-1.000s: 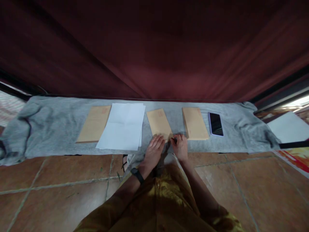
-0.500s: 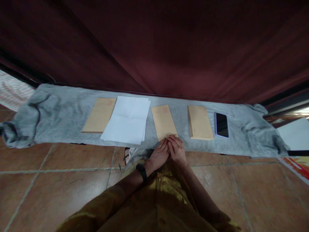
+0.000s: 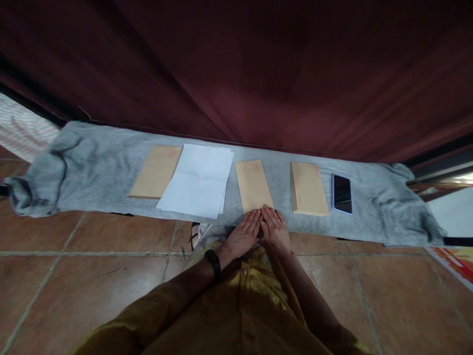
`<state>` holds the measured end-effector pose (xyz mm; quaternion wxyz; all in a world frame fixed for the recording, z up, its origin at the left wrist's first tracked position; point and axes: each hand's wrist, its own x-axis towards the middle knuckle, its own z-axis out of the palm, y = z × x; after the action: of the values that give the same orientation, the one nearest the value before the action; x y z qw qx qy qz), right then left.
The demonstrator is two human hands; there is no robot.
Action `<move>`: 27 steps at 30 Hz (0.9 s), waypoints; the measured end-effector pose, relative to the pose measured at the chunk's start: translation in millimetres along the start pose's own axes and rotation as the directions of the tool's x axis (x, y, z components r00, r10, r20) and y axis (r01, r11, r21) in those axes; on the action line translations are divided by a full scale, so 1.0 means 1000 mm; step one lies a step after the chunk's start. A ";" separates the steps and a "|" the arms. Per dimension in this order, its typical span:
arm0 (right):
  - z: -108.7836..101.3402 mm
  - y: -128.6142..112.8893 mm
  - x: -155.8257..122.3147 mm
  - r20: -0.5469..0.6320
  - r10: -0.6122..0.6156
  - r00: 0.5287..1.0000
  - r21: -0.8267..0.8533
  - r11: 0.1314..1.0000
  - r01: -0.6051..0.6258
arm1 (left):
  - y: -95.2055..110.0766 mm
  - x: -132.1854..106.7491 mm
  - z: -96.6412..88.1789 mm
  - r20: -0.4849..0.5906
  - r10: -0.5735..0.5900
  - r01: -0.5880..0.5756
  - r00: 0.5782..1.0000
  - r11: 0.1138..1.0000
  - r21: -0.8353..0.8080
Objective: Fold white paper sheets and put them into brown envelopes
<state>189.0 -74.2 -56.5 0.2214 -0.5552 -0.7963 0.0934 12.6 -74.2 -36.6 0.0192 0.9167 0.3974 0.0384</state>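
A tan paper envelope (image 3: 254, 185) with a small red print near its far end lies at a slant on the grey cloth. My left hand (image 3: 244, 231) rests flat over its near edge, fingers stretched out. Beside it, my right hand (image 3: 275, 230) also lies flat, with its fingers on the near right corner of the envelope. The fingertips of the two hands almost meet, and they cover the envelope's near end. Left of the envelope are a few white paper sheets (image 3: 199, 180). On the right sits a stack of tan envelopes (image 3: 309, 190).
Another pile of tan envelopes (image 3: 157, 172) is at the left, partly beside the white sheets. A phone (image 3: 342, 194) lies right of the envelope stack. All rest on a narrow bench covered by grey cloth (image 3: 99, 167), with a dark red curtain (image 3: 236, 88) behind.
My hands were bunched closer together at the envelope's near edge; now they lie flatter, side by side, with fingers extended. The view has shifted slightly.
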 end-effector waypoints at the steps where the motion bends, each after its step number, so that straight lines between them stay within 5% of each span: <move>1: -0.001 0.001 -0.001 -0.002 -0.001 1.000 -0.010 1.000 0.001 | -0.001 -0.002 0.000 0.003 -0.012 0.012 1.000 1.000 -0.002; 18: -0.013 0.020 -0.007 -0.039 0.031 0.999 -0.047 0.998 -0.032 | -0.015 -0.020 -0.001 -0.042 -0.117 0.117 0.992 0.993 -0.016; 27: 0.000 -0.017 -0.003 -0.007 -0.049 0.999 -0.024 0.999 0.049 | -0.019 -0.014 -0.001 -0.089 -0.133 0.128 0.987 0.990 -0.056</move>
<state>175.5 -83.2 -50.6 0.2201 -0.5386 -0.8097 0.0762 -10.9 -71.9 -37.5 0.0260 0.8852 0.4558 0.0892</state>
